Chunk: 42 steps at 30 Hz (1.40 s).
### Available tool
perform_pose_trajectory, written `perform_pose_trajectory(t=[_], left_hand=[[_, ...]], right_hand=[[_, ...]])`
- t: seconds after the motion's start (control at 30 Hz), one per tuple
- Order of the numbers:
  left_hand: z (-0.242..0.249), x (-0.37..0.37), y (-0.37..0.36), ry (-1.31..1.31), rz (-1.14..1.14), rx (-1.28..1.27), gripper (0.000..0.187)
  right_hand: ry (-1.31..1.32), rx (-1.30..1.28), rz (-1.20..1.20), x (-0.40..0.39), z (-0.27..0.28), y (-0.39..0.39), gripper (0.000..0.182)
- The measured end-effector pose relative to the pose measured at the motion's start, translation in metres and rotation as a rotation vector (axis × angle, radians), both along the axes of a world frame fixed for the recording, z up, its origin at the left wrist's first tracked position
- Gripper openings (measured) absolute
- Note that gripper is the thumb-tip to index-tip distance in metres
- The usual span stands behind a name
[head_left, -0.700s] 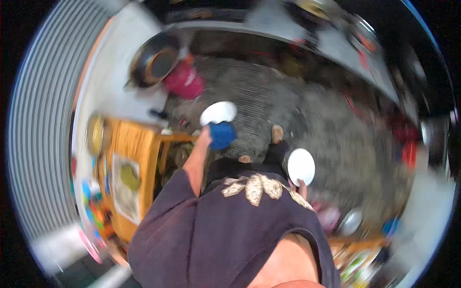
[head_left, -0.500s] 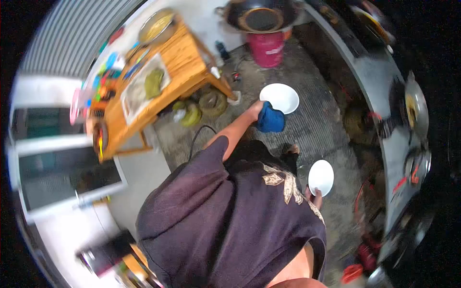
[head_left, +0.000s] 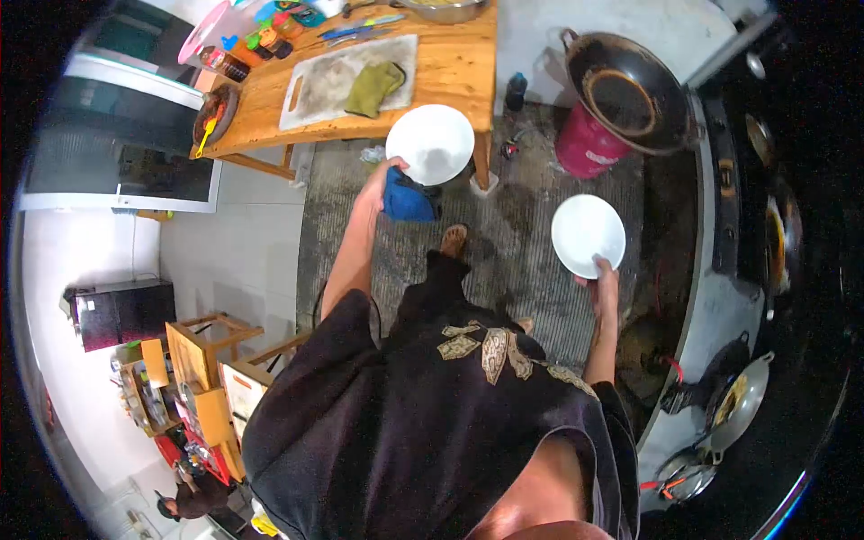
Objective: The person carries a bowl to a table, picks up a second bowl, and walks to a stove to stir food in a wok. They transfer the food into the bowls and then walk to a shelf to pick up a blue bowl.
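At the left corner of the wooden table [head_left: 252,121], a yellow spoon [head_left: 207,135] leans on a dark dish [head_left: 217,110]; a green cloth [head_left: 375,88] lies across the right part of the white board [head_left: 310,85]. By the table's near edge, towards its right corner, the left hand [head_left: 383,180] is clamped on the lower-left rim of the left bowl [head_left: 432,142], a bunched blue cloth [head_left: 410,200] hanging just beneath. Well to the right, over the floor [head_left: 513,211], the right hand [head_left: 605,277] pinches the right bowl [head_left: 587,232] at its near rim, thumb inside. Both bowls look light, stiff and smooth, probably slippery if wet and perhaps breakable; the rim, thumb inside and fingers beneath, seems the surest hold. The blue cloth looks soft and limp.
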<state>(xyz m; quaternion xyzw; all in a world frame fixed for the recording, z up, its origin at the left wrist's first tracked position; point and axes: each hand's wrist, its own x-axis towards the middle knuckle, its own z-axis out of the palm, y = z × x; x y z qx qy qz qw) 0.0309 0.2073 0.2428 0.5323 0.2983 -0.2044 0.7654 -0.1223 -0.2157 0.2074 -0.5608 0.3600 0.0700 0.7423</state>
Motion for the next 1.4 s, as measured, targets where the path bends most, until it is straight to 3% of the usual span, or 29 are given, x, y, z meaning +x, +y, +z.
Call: perform_pose_trajectory(t=[0.13, 0.2, 0.27, 0.33, 0.37, 0.5, 0.6, 0.73, 0.83, 0.93, 0.97, 1.1, 1.17, 1.27, 1.33, 1.4], left_hand=[[0.019, 0.093, 0.015, -0.06, 0.077, -0.121, 0.029], [-0.052, 0.165, 0.033, -0.023, -0.05, -0.195, 0.032], [-0.021, 0.177, 0.009, -0.257, 0.033, -0.177, 0.03], [-0.057, 0.218, 0.012, 0.01, 0.037, -0.406, 0.034], [-0.06, 0.222, 0.01, -0.104, 0.154, -0.337, 0.032], [-0.073, 0.231, 0.022, -0.096, 0.123, -0.598, 0.041], [-0.076, 0.234, 0.03, -0.133, 0.199, -0.388, 0.036], [-0.049, 0.227, 0.065, -0.327, 0.2, -0.273, 0.05], [-0.094, 0.233, 0.112, -0.276, 0.151, -0.258, 0.051], [-0.057, 0.226, 0.127, -0.327, 0.182, -0.221, 0.051], [-0.027, 0.221, 0.125, -0.33, 0.184, -0.051, 0.053], [-0.023, 0.219, 0.136, -0.422, 0.032, 0.143, 0.062], [-0.024, 0.217, 0.134, -0.426, 0.019, 0.21, 0.061], [-0.023, 0.215, 0.126, -0.438, 0.014, 0.276, 0.057], [-0.026, 0.211, 0.123, -0.446, 0.028, 0.318, 0.053], [-0.031, 0.206, 0.119, -0.456, 0.038, 0.373, 0.048]], right_hand=[[-0.13, 0.125, 0.045, 0.116, 0.01, 0.075, 0.049], [-0.135, 0.142, 0.039, 0.159, 0.029, 0.112, 0.047], [-0.156, 0.155, 0.047, 0.2, 0.031, 0.138, 0.049], [-0.165, 0.148, 0.042, 0.23, 0.036, 0.16, 0.045], [-0.169, 0.158, 0.058, 0.242, 0.034, 0.167, 0.045], [-0.111, 0.169, 0.065, 0.269, 0.033, 0.193, 0.043], [-0.086, 0.201, 0.081, 0.281, 0.029, 0.205, 0.041], [-0.084, 0.237, 0.118, 0.295, 0.028, 0.221, 0.04], [-0.085, 0.201, 0.172, 0.309, 0.02, 0.236, 0.043], [-0.143, 0.103, 0.17, 0.327, 0.008, 0.249, 0.042], [-0.199, 0.082, 0.187, 0.337, -0.011, 0.247, 0.043], [-0.311, 0.066, 0.128, 0.376, -0.045, 0.254, 0.044], [-0.218, 0.055, 0.186, 0.384, -0.016, 0.258, 0.048], [-0.244, -0.324, 0.135, 0.402, -0.028, 0.252, 0.057], [-0.264, -0.328, 0.203, 0.413, -0.057, 0.236, 0.068], [-0.2, -0.136, 0.214, 0.409, -0.031, 0.238, 0.07]])
